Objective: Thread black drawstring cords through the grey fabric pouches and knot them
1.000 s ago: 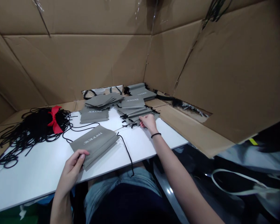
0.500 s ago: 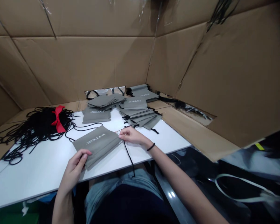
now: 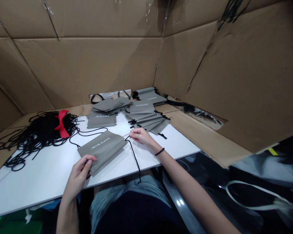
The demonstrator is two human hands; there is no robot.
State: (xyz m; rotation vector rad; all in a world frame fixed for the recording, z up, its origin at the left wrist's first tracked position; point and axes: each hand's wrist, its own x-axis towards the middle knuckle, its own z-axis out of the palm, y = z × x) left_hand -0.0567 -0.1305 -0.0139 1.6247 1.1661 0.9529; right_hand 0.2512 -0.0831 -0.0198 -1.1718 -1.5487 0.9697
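A grey fabric pouch printed INTEX lies tilted over the front of the white table. My left hand grips its lower left corner between thumb and fingers. At the pouch's right corner, a black cord comes out and hangs down over the table edge. My right hand is closed in a pinch on a short stretch of this cord, just off that corner. More cord runs from the pouch's left side toward a heap of black cords.
A red ribbon is tied round the cord heap. Behind the pouch lie stacks of grey pouches, and pouches with black cords sit farther right. Cardboard walls enclose the back and right. A green bin stands below, at left.
My right hand has moved slightly right and up from the pouch's corner, drawing a short length of black cord out with it. The left hand keeps its grip on the pouch.
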